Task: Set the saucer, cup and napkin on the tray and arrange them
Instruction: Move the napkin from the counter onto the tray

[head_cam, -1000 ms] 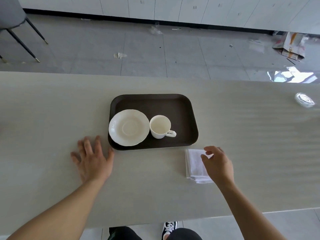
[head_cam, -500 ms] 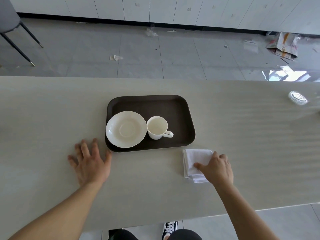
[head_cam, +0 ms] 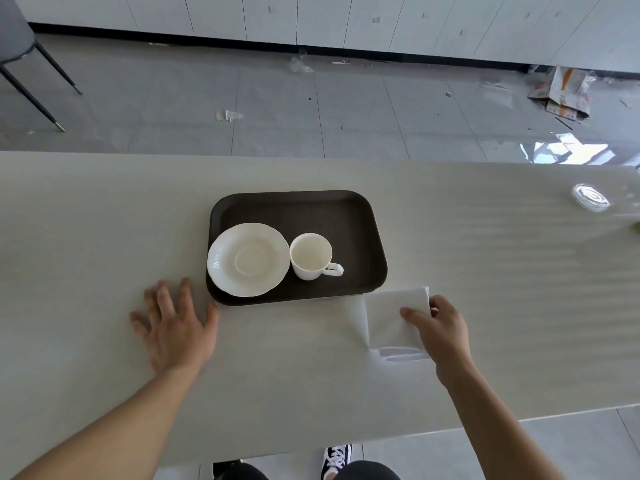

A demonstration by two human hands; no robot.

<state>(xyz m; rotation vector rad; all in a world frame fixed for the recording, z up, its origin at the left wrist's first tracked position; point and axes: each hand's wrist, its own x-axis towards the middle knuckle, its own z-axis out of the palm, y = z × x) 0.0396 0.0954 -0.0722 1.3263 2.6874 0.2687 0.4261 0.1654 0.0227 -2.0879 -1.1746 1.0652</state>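
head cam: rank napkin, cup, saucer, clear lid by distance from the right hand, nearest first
1. napkin: pinched in the right hand, just off the tray's near right corner.
2. cup: on the tray, right of the saucer.
3. clear lid: table's far right.
4. saucer: tray's left side.

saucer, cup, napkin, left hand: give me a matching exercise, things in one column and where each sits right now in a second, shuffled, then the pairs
Things:
1. saucer
2. cup
3. napkin
4. left hand

Places or states:
A. flat on the table, by the near left corner of the tray
B. off the tray, pinched by the right hand
C. on the tray's left side, overhanging its left rim
D. upright on the tray, handle pointing right

Pairs: 1-C, 2-D, 3-B, 4-A
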